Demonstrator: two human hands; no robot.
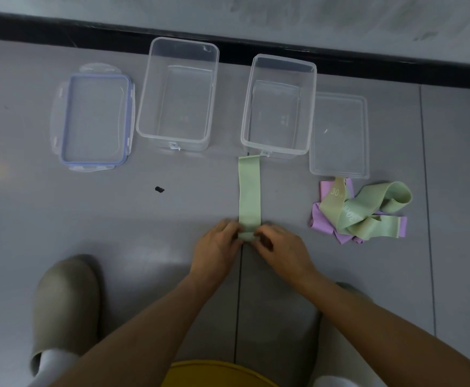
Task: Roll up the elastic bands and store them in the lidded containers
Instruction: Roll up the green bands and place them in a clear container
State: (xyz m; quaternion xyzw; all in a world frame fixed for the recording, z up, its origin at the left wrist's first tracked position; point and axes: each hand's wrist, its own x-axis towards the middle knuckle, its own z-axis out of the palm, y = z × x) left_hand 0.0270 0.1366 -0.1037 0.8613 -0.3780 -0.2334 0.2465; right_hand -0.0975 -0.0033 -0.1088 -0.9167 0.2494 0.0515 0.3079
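Observation:
A green elastic band [249,191] lies flat and straight on the grey floor, its far end by the right clear container [278,106]. At its near end a small roll has formed. My left hand [217,248] and my right hand [279,251] pinch that rolled end from either side. The left clear container [176,93] stands open and holds nothing. A blue-rimmed lid [95,118] lies left of it. A plain clear lid [339,135] lies right of the right container.
A tangled heap of green and purple bands [360,212] lies right of my hands. A small black speck [159,189] marks the floor. A grey slipper [66,305] stands at the lower left. A black skirting strip [228,43] runs behind the containers.

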